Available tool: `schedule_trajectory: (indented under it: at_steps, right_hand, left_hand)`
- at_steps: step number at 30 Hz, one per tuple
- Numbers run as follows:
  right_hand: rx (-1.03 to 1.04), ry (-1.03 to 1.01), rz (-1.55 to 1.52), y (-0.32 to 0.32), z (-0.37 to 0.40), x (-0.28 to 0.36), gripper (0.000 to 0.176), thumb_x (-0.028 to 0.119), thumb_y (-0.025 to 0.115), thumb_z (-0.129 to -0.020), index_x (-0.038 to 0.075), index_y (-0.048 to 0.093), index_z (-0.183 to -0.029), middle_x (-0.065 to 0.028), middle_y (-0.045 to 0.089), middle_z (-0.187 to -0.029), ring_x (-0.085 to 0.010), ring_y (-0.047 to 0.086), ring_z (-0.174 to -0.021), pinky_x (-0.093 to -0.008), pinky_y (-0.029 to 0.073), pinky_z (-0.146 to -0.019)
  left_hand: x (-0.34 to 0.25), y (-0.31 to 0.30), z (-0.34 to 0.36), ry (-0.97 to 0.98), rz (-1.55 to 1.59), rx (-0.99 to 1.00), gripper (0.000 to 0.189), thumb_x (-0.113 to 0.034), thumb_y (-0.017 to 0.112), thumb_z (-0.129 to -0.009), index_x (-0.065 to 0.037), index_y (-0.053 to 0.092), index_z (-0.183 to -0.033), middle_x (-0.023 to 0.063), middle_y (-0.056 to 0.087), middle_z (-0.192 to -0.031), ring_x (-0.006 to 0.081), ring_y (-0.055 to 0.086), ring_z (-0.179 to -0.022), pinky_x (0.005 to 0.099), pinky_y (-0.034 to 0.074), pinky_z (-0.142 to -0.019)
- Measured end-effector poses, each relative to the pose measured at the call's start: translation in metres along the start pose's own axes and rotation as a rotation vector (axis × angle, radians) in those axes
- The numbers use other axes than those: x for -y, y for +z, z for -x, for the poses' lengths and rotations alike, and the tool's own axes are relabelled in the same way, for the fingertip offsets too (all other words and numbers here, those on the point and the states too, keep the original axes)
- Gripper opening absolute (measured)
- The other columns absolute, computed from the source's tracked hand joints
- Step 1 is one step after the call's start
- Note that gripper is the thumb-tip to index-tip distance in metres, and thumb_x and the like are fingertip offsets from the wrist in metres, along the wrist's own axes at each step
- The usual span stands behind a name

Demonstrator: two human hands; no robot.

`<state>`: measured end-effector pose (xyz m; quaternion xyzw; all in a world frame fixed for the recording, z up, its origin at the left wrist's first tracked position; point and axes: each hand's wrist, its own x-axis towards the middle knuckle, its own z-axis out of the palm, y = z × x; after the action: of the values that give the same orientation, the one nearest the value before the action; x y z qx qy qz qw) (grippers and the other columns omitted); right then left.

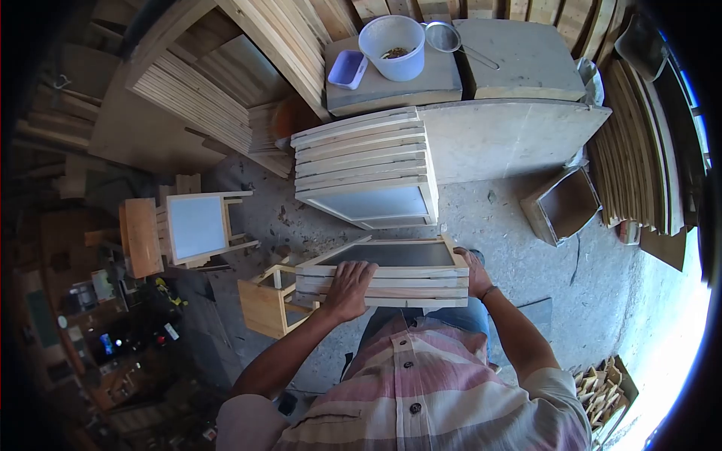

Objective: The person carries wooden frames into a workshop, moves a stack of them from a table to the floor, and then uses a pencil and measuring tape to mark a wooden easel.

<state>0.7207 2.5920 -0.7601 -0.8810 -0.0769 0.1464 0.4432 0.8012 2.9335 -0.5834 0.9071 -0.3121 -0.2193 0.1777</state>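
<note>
A small stack of pale wooden frames [410, 283] with a dark panel inside is at my lap, tilted with its edges facing up. My left hand [350, 289] lies over the left part of these edges, its fingers curled over the far side. At the right end, my right hand [475, 274] grips the corner of the stack, its fingers partly hidden. Just beyond stands a taller stack of similar wooden frames [361, 161], whose nearest one has a whitish panel.
A wooden stool [267, 304] stands at the left of my lap. Farther left is another frame with a white panel [197, 225]. An open cardboard box [560, 207] sits at right. A white bucket [398, 68], purple tray [347, 69] and strainer [443, 37] are at the back.
</note>
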Motion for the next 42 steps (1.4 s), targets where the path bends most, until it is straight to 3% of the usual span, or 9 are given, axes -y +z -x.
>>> schedule_trajectory:
  at_steps: [8, 14, 17, 19, 21, 31, 36, 42]
  right_hand:
    - [0.076, 0.158, 0.100, 0.025, -0.031, 0.005, 0.073, 0.032, 0.070, -0.078, 0.004, 0.039, -0.138, -0.0168, 0.049, -0.138, -0.0348, 0.047, -0.127, -0.0446, 0.035, -0.106]
    - [0.104, 0.186, 0.109, 0.029, -0.058, 0.011, 0.067, 0.026, 0.066, -0.081, 0.005, 0.039, -0.139, -0.0172, 0.049, -0.138, -0.0344, 0.047, -0.128, -0.0459, 0.036, -0.104]
    - [0.127, 0.190, 0.116, 0.037, -0.066, 0.001, 0.080, 0.038, 0.073, -0.076, 0.004, 0.036, -0.139, -0.0186, 0.050, -0.136, -0.0362, 0.048, -0.125, -0.0460, 0.035, -0.106]
    - [0.142, 0.208, 0.126, 0.045, -0.069, -0.004, 0.081, 0.039, 0.073, -0.076, 0.004, 0.036, -0.139, -0.0188, 0.050, -0.135, -0.0361, 0.048, -0.125, -0.0462, 0.035, -0.106]
    - [0.159, 0.225, 0.134, 0.051, -0.073, -0.004, 0.081, 0.039, 0.073, -0.076, 0.004, 0.035, -0.139, -0.0190, 0.050, -0.135, -0.0360, 0.048, -0.125, -0.0465, 0.035, -0.106]
    - [0.121, 0.247, 0.136, 0.058, -0.083, 0.005, 0.078, 0.031, 0.074, -0.074, 0.005, 0.036, -0.138, -0.0187, 0.052, -0.133, -0.0357, 0.049, -0.124, -0.0481, 0.036, -0.104]
    - [0.101, 0.228, 0.170, 0.066, -0.088, 0.008, 0.076, 0.029, 0.072, -0.075, 0.005, 0.036, -0.138, -0.0189, 0.054, -0.131, -0.0356, 0.050, -0.122, -0.0480, 0.037, -0.102]
    - [0.111, 0.247, 0.223, 0.063, -0.092, 0.012, 0.069, 0.025, 0.066, -0.078, 0.005, 0.037, -0.137, -0.0190, 0.056, -0.128, -0.0354, 0.053, -0.117, -0.0477, 0.038, -0.099]
  left_hand:
    - [0.061, 0.046, -0.010, -0.033, -0.057, 0.044, 0.075, -0.007, 0.074, -0.062, -0.003, 0.042, -0.130, 0.0161, 0.049, -0.121, 0.0356, 0.045, -0.118, 0.0466, 0.030, -0.106]
    - [0.079, 0.046, -0.020, -0.095, -0.034, 0.086, 0.072, -0.005, 0.072, -0.065, -0.002, 0.042, -0.131, 0.0152, 0.049, -0.121, 0.0337, 0.045, -0.118, 0.0461, 0.029, -0.107]
    - [0.089, 0.049, -0.025, -0.099, -0.044, 0.090, 0.073, -0.004, 0.072, -0.065, -0.002, 0.042, -0.131, 0.0153, 0.049, -0.121, 0.0335, 0.045, -0.118, 0.0459, 0.029, -0.107]
    - [0.098, 0.052, -0.028, -0.098, -0.047, 0.095, 0.073, -0.004, 0.072, -0.065, -0.002, 0.042, -0.132, 0.0153, 0.049, -0.122, 0.0334, 0.045, -0.119, 0.0458, 0.029, -0.108]
    - [0.109, 0.055, -0.030, -0.070, -0.074, 0.093, 0.080, -0.012, 0.080, -0.063, -0.004, 0.040, -0.132, 0.0158, 0.048, -0.123, 0.0351, 0.044, -0.120, 0.0463, 0.029, -0.108]
    - [0.129, 0.064, -0.032, -0.089, -0.030, 0.111, 0.077, -0.004, 0.075, -0.063, -0.004, 0.040, -0.132, 0.0159, 0.049, -0.124, 0.0351, 0.044, -0.121, 0.0459, 0.029, -0.108]
    - [0.140, 0.066, -0.029, -0.108, -0.124, 0.162, 0.082, -0.015, 0.081, -0.066, -0.005, 0.038, -0.136, 0.0128, 0.048, -0.128, 0.0314, 0.043, -0.124, 0.0458, 0.027, -0.111]
    - [0.138, 0.060, -0.031, -0.177, -0.159, 0.215, 0.087, -0.018, 0.083, -0.067, -0.007, 0.035, -0.139, 0.0122, 0.045, -0.134, 0.0303, 0.041, -0.129, 0.0467, 0.025, -0.113]
